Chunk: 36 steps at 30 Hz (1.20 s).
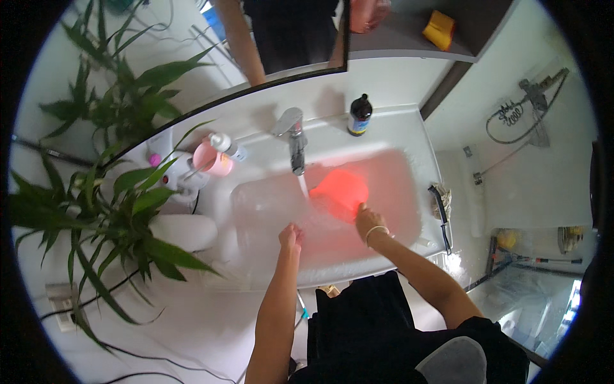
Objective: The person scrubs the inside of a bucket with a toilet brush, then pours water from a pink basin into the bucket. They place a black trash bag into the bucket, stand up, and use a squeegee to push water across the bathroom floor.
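Note:
A bright red-orange object (343,192), rounded and thin-walled like a basin or bowl, lies tilted in the white washbasin (220,192). My right hand (369,222), with a pale band at the wrist, grips its near right edge. Water runs from the chrome faucet (298,153) just left of the red object. My left hand (290,236) hangs over the near middle of the washbasin, below the stream, its fingers curled; whether it holds anything is not clear. Reddish light or colour spreads over the right half of the washbasin.
On the back ledge stands a dark bottle (360,115); a pink cup (212,159) and a white pump bottle (228,146) stand at the left. A leafy plant (96,206) reaches in from the left. A black-handled brush (438,206) lies at the right rim. A mirror hangs behind.

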Each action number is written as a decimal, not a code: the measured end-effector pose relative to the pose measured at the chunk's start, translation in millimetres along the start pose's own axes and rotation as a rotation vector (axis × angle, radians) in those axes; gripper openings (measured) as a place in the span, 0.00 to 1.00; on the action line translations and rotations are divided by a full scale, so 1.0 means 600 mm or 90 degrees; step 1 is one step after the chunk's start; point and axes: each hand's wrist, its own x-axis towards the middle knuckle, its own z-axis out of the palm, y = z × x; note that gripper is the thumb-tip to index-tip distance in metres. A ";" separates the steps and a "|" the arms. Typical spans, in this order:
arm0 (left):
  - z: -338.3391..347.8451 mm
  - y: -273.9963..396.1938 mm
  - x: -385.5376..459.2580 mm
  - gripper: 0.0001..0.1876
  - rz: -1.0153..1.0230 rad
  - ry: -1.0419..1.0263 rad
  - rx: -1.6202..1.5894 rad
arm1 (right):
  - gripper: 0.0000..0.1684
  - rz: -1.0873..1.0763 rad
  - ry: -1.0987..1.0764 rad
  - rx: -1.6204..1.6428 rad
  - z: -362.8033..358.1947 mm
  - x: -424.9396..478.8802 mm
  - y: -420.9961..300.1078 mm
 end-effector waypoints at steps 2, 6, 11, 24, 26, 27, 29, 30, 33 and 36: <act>0.003 -0.021 0.030 0.07 0.017 -0.020 -0.040 | 0.15 -0.103 -0.025 -0.070 0.024 -0.003 -0.021; 0.116 -0.030 -0.066 0.22 -0.001 -0.260 -0.129 | 0.19 -0.179 -0.170 0.121 0.075 0.025 -0.006; 0.073 0.024 -0.118 0.23 -0.108 -0.347 -0.161 | 0.22 -0.044 -0.242 0.650 0.031 -0.066 -0.044; 0.049 -0.015 -0.159 0.20 0.154 -0.515 0.572 | 0.18 -0.003 -0.002 0.838 -0.035 -0.478 -0.003; 0.041 -0.048 -0.180 0.19 0.350 -0.494 0.753 | 0.18 0.036 0.034 0.858 -0.005 -0.544 0.018; 0.035 -0.062 -0.196 0.18 0.462 -0.473 0.812 | 0.18 0.066 0.043 0.881 0.017 -0.578 0.031; 0.023 -0.089 -0.231 0.17 0.691 -0.403 0.919 | 0.17 0.138 0.054 0.921 0.059 -0.656 0.050; 0.019 -0.089 -0.241 0.17 0.722 -0.406 0.952 | 0.17 0.175 0.056 0.937 0.071 -0.699 0.058; 0.001 -0.090 -0.237 0.18 0.717 -0.452 0.900 | 0.15 0.290 0.081 1.003 0.134 -0.826 0.079; -0.006 -0.090 -0.232 0.21 0.765 -0.465 0.951 | 0.14 0.413 0.171 1.094 0.221 -0.945 0.082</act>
